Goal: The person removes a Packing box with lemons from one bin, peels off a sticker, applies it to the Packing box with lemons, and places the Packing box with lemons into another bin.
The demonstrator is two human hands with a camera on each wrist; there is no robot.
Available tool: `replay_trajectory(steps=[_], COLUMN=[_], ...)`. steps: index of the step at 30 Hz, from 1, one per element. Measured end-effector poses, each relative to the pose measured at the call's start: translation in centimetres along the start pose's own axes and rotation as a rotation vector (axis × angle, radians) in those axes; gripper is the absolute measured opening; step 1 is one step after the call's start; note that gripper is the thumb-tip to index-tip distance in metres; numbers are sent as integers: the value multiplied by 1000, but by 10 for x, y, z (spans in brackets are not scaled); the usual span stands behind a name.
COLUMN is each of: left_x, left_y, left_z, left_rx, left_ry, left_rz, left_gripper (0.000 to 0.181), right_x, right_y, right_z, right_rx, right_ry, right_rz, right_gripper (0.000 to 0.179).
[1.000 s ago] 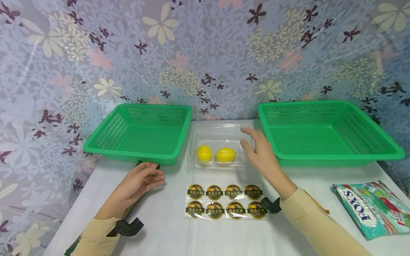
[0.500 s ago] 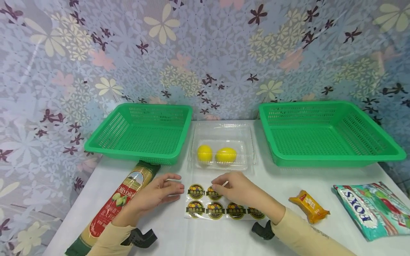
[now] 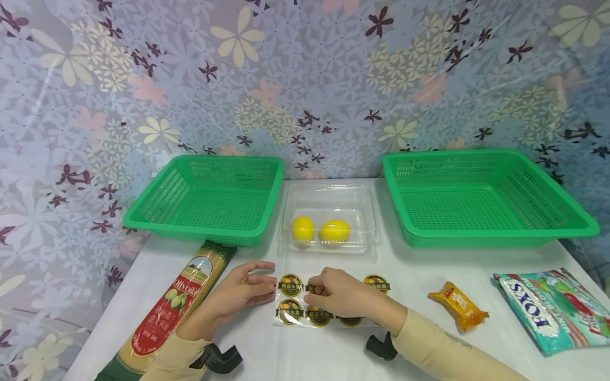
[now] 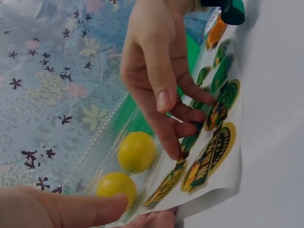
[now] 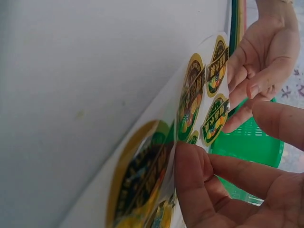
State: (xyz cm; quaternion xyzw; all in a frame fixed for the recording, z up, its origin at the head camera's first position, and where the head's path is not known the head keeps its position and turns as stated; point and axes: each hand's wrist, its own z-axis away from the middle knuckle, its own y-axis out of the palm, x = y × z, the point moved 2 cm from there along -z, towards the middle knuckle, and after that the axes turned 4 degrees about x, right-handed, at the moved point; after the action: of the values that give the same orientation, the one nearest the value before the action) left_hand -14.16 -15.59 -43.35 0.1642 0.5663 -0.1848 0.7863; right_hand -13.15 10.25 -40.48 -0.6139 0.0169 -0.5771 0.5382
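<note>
- Touching a glossy sheet of round black-and-gold stickers [image 3: 305,320], near centre: my right hand [image 3: 339,293], thumb and fingers apart.
- Left hand [image 3: 240,289] loose at its left edge.
- Uneven pulling could crease it.

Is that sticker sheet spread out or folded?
Spread out: the head view shows the sticker sheet unfolded on the table, two rows of stickers visible.

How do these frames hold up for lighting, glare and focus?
Head: bright and mostly crisp, with glints on the clear box. Left wrist: dimmer and softer, with a faint shadow beside the sticker sheet. Right wrist: dim, a sheen on the nearest sticker, the white table reading grey.
</note>
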Motion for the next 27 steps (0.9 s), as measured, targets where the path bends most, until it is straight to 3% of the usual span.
replay_trajectory(steps=[10, 18, 22, 27], left_x=[2, 6, 7, 8], left_y=[5, 7, 8, 9], left_z=[-2, -6, -7, -6], left_rx=[-71, -110, -123, -125], left_ry=[-19, 5, 9, 14], left_rz=[-61, -121, -128, -113], left_gripper=[53, 43, 44, 43], right_x=[3, 1, -3, -11], right_y=[2, 4, 4, 3], right_z=[-1, -5, -10, -15], right_rx=[-7, -2, 17, 54], right_ry=[58, 34, 16, 58], right_rz=[18, -13, -82, -306], right_gripper=[59, 57, 54, 44])
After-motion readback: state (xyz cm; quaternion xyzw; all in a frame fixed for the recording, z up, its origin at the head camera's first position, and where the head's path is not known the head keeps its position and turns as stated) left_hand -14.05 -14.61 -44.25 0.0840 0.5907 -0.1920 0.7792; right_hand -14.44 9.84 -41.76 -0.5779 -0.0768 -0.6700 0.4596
